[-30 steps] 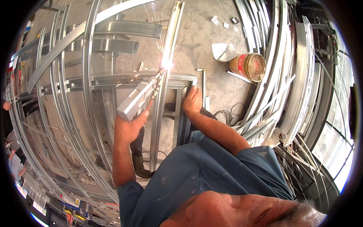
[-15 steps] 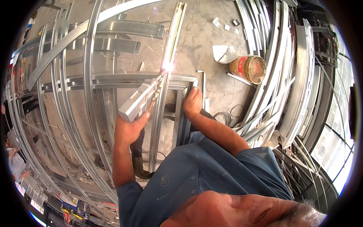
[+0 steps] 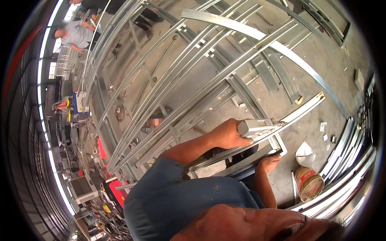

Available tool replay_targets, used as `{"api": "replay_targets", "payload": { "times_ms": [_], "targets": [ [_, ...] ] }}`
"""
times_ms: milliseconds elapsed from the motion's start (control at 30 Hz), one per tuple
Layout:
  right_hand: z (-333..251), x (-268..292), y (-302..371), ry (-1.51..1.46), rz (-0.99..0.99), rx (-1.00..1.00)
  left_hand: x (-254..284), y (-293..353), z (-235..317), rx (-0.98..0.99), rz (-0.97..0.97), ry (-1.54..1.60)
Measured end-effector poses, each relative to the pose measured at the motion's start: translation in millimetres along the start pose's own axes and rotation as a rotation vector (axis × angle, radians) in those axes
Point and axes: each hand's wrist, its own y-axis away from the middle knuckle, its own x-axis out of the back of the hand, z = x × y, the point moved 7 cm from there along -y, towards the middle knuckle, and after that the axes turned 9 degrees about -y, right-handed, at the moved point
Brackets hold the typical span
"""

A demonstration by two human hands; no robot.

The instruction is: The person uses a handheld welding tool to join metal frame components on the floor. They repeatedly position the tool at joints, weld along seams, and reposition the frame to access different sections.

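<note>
My left hand (image 3: 230, 134) is closed around the grip of a silver, box-shaped handheld welding gun (image 3: 257, 127). The gun's nozzle end lies over a long metal channel (image 3: 305, 107), close to where it crosses the frame; no bright spark shows there. On the near side, my right hand (image 3: 268, 164) is closed on the corner of the metal frame (image 3: 282, 148), its fingertips partly hidden behind the rail.
Long metal studs (image 3: 193, 90) stretch across the left and middle, with a curved strip (image 3: 241, 27) over them. A dirty bucket (image 3: 309, 184) stands beside stacked profiles (image 3: 341, 150) at the right. Another person (image 3: 76, 35) is at the far upper left.
The whole view has swung toward the left, so the frame and both hands sit farther right. The bright spark at the nozzle is gone. Both hands keep their holds.
</note>
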Motion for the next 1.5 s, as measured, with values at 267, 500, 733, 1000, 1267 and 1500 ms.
{"api": "replay_targets", "payload": {
  "times_ms": [267,500,733,1000,1267,1500],
  "targets": [
    [-10,-17,-20,0.083,-0.088,0.07,-14,18,34,-0.048,0.086,-0.214],
    [-34,-12,5,-0.022,0.003,0.106,-57,70,32,-0.101,0.335,-0.371],
    [-30,-2,8,-0.013,0.065,0.156,-86,71,20,-0.084,0.298,-0.468],
    [-36,0,14,-0.039,0.051,0.093,-98,83,10,-0.068,0.31,-0.562],
    [-36,1,11,-0.03,0.028,0.081,-106,82,0,-0.015,0.26,-0.584],
    [-32,-2,10,-0.038,0.023,0.092,-109,81,0,0.003,0.241,-0.607]
  ]
}}
